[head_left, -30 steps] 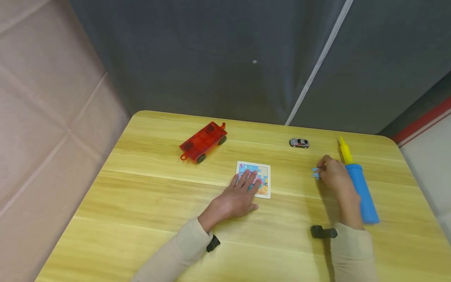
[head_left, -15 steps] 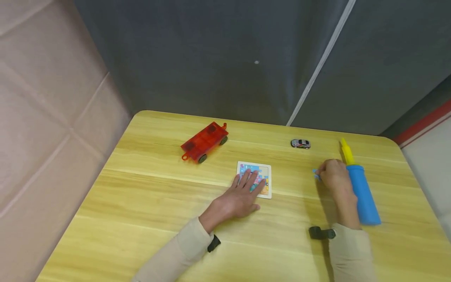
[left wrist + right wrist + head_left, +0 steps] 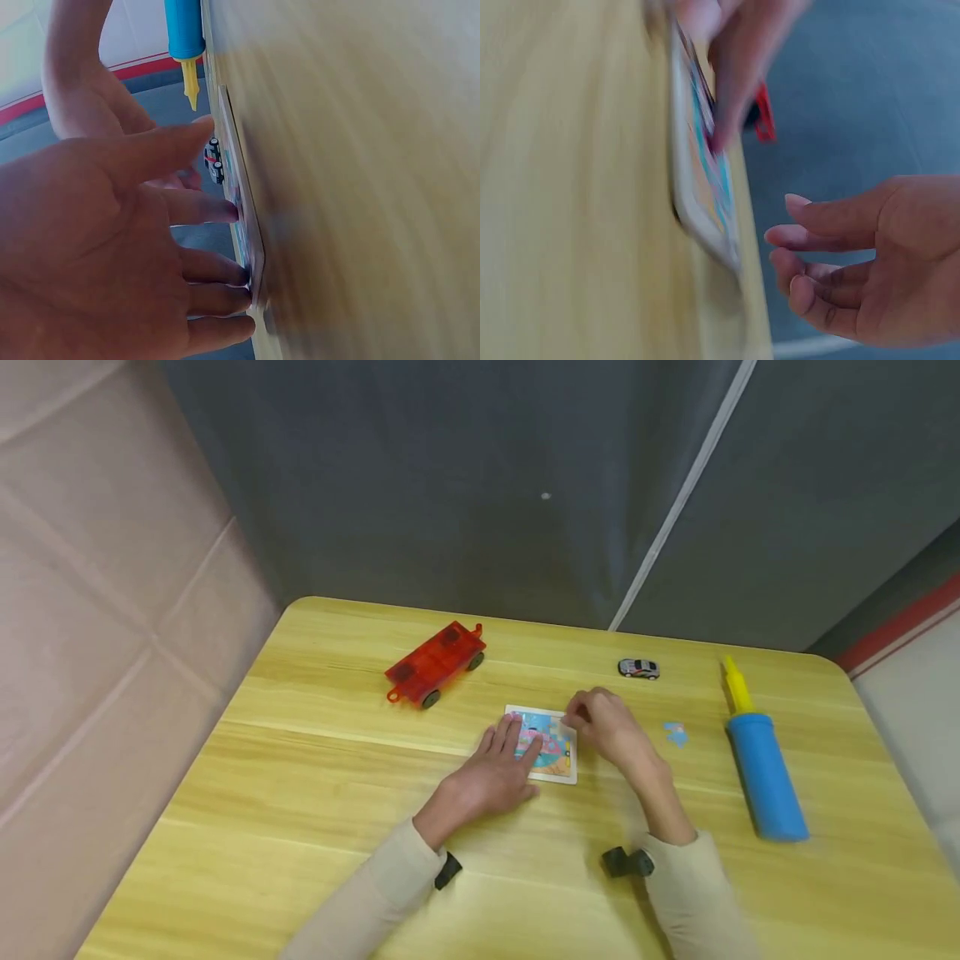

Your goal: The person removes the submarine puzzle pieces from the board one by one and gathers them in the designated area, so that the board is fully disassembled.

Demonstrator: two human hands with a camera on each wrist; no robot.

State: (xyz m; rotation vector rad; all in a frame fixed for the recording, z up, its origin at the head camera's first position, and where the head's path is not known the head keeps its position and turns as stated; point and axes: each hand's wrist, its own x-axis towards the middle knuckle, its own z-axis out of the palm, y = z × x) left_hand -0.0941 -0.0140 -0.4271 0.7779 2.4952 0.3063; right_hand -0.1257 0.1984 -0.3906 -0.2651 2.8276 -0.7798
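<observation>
A small white-framed jigsaw puzzle (image 3: pixel 553 758) with a colourful picture lies mid-table. My left hand (image 3: pixel 492 775) rests its spread fingertips on the puzzle's left part, covering some of the picture. At the upper right corner of the frame is my right hand (image 3: pixel 613 731), its fingers bent loosely. The right wrist view shows a gap between that thumb (image 3: pixel 802 206) and the fingers, and no piece appears there. To the right, a light blue puzzle piece (image 3: pixel 676 733) lies loose on the wood.
A red toy wagon (image 3: pixel 437 664) stands behind the puzzle to the left. Towards the back edge sits a silver toy car (image 3: pixel 638 669). A blue hand pump (image 3: pixel 768 777) with a yellow nozzle lies on the right. Grey panels rise behind the table (image 3: pixel 315 693).
My right hand has swung left from the loose piece to the puzzle's corner, leaving that piece uncovered on the table. My left hand's fingers have slid slightly left on the puzzle.
</observation>
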